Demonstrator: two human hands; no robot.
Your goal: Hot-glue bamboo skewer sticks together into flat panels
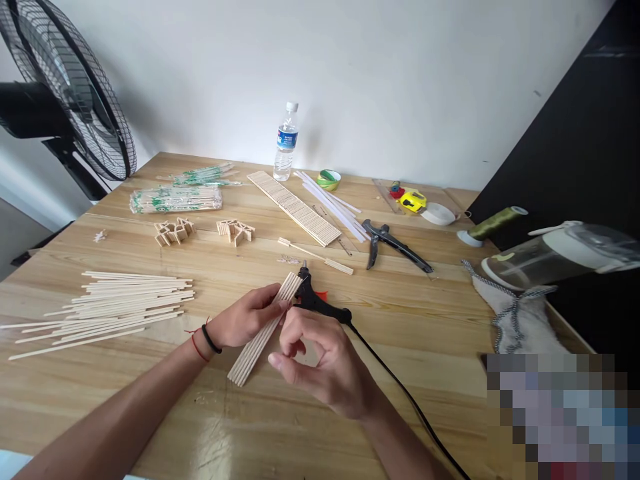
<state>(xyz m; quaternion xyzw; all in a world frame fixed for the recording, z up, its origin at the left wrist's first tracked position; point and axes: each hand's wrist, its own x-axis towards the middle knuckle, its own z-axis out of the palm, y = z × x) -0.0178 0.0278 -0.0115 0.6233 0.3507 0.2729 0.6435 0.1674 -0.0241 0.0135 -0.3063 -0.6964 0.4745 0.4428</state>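
My left hand (pixel 250 313) is closed around a flat panel of thin wooden sticks (pixel 255 353) laid side by side, the thumb on top near its upper end. The panel slants up to the right over the table. Just right of it, my right hand (pixel 323 363) hovers with fingers curled and the thumb apart; I see nothing held in it. Beyond my hands a black hot glue gun (pixel 320 303) with an orange trigger lies on the table, its cord running to the lower right. The panel's upper end overlaps the gun's nozzle area.
Loose sticks (pixel 125 303) lie at left on the wooden table (pixel 425 347). Behind are small stick assemblies (pixel 235 230), wrapped bundles (pixel 175 199), a long slatted panel (pixel 295 208), white glue sticks (pixel 335 207) and a water bottle (pixel 287 143). A fan (pixel 75 93) stands left; a clear jug (pixel 560 253) lies right.
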